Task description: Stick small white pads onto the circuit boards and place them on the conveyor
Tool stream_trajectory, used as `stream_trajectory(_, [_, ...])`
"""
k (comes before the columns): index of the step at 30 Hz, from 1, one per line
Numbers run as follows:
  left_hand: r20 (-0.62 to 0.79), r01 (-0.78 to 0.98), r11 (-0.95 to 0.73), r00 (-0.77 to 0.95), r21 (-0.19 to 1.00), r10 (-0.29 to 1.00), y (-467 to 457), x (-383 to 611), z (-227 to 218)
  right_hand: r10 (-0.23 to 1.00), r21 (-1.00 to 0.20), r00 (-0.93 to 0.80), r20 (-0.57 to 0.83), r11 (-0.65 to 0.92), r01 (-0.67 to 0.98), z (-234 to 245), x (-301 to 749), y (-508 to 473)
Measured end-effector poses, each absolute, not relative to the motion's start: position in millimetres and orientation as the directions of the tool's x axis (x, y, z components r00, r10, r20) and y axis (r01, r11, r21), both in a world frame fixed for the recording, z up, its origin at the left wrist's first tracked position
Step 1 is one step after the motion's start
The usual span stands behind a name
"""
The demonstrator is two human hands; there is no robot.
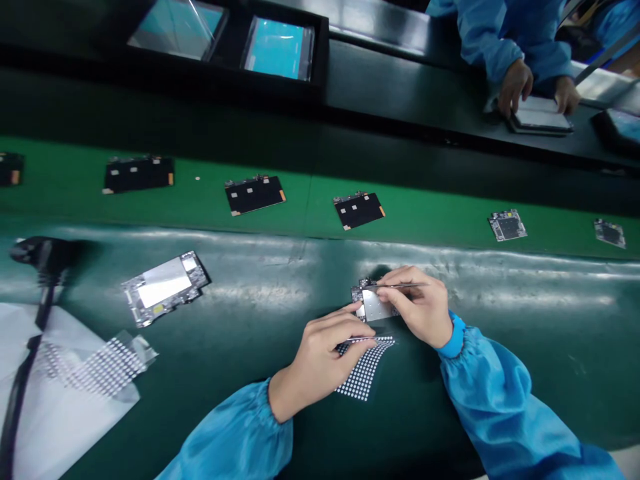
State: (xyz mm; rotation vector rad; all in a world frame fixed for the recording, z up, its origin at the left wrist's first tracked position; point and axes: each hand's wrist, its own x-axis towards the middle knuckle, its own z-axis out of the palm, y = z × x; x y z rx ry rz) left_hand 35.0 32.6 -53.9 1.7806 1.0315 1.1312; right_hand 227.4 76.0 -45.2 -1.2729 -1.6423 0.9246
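Note:
A small circuit board (373, 307) with a silver shield lies on the dark green mat in front of me. My right hand (425, 307) is closed on thin metal tweezers (403, 285), whose tips rest over the board's top left corner. My left hand (323, 353) is curled, its fingertips pressing on the board's lower left edge and on a clear sheet of small white dots (364, 370) that lies partly under the hand.
A second shielded board (164, 287) lies at left, near another dotted sheet (95, 365) on white paper. Several boards, such as one (255, 193), ride the green belt (440, 220) behind. A person's hands (515, 83) work on a device at far right. Trays (225, 33) hold blue screens.

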Motion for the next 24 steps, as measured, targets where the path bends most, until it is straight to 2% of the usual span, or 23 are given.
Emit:
stream_trajectory(4, [0.289, 0.224, -0.353, 0.273, 0.908, 0.918, 33, 34, -54, 0.985, -0.923, -0.101, 0.139, 0.166, 0.347, -38, 233, 79])
stream_trajectory(6, [0.287, 0.222, -0.349, 0.268, 0.910, 0.920, 32, 34, -54, 0.978, -0.920, -0.114, 0.177, 0.205, 0.335, -28, 242, 82])
stream_trajectory(8, [0.294, 0.213, -0.352, 0.261, 0.912, 0.920, 32, 34, -55, 0.951, -0.877, -0.209, 0.228, 0.294, 0.381, -20, 252, 83])
stream_trajectory(10, [0.306, 0.204, -0.360, 0.255, 0.910, 0.917, 32, 33, -56, 0.909, -0.767, -0.354, 0.221, 0.386, 0.512, -18, 260, 82])
stream_trajectory(12, [0.321, 0.195, -0.371, 0.248, 0.908, 0.914, 32, 33, -57, 0.880, -0.595, -0.458, 0.131, 0.439, 0.673, -25, 267, 77])
stream_trajectory(14, [0.341, 0.177, -0.386, 0.236, 0.906, 0.910, 32, 33, -57, 0.872, -0.420, -0.489, 0.031, 0.455, 0.785, -35, 274, 74])
stream_trajectory(17, [0.370, 0.148, -0.405, 0.219, 0.902, 0.903, 33, 34, -57, 0.901, -0.222, -0.434, -0.014, 0.420, 0.880, -45, 299, 85])
stream_trajectory(20, [0.377, 0.147, -0.414, 0.224, 0.898, 0.899, 34, 34, -58, 0.958, -0.094, -0.280, 0.062, 0.285, 0.954, -41, 332, 122])
stream_trajectory(22, [0.374, 0.159, -0.414, 0.230, 0.896, 0.898, 34, 33, -58, 0.974, -0.067, -0.163, 0.157, 0.175, 0.982, -35, 341, 153])
stream_trajectory(24, [0.371, 0.167, -0.413, 0.237, 0.895, 0.898, 35, 33, -59, 0.959, -0.128, -0.163, 0.233, 0.196, 0.972, -30, 332, 182])
